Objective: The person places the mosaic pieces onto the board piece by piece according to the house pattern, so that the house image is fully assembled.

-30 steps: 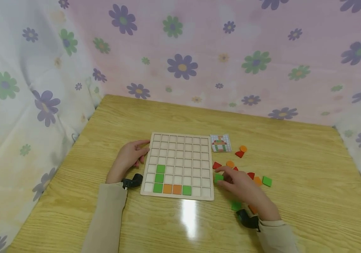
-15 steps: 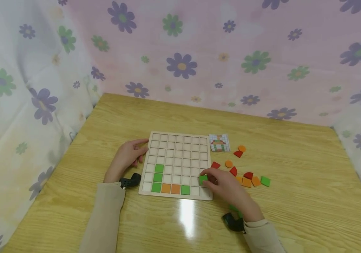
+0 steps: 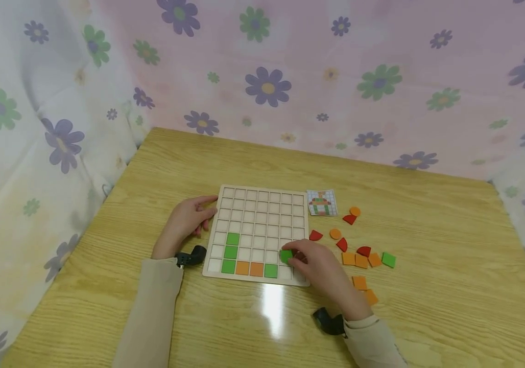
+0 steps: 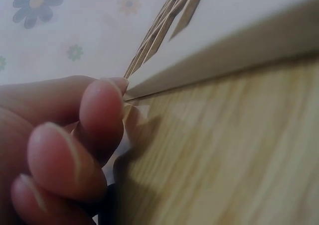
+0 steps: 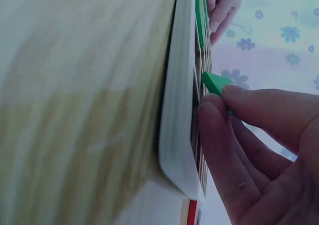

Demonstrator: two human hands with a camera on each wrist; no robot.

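Observation:
A wooden grid board (image 3: 259, 208) lies on the table, with a few green squares (image 3: 231, 252) standing in a column and two orange squares (image 3: 249, 268) in its nearest row. Another green square, seated in that row, is to the right of the orange ones. My right hand (image 3: 321, 268) pinches a green square tile (image 3: 285, 256) between thumb and fingers over the board's right part; the tile looks tilted in the right wrist view (image 5: 214, 83). At the board's left edge, my left hand (image 3: 188, 220) touches the rim with its fingertips, lower fingers loosely curled.
A small pattern card (image 3: 321, 203) lies by the board's upper right corner. Right of the board are scattered orange squares (image 3: 360, 261), orange discs (image 3: 335, 233), red quarter-circles (image 3: 364, 251) and a green square (image 3: 388, 259). A flowered cloth (image 3: 299, 76) hangs behind the table.
My right hand has picked up a green square from beside the board and carried it left over the grid. My left hand stays at the board's left edge. The head view has shifted slightly.

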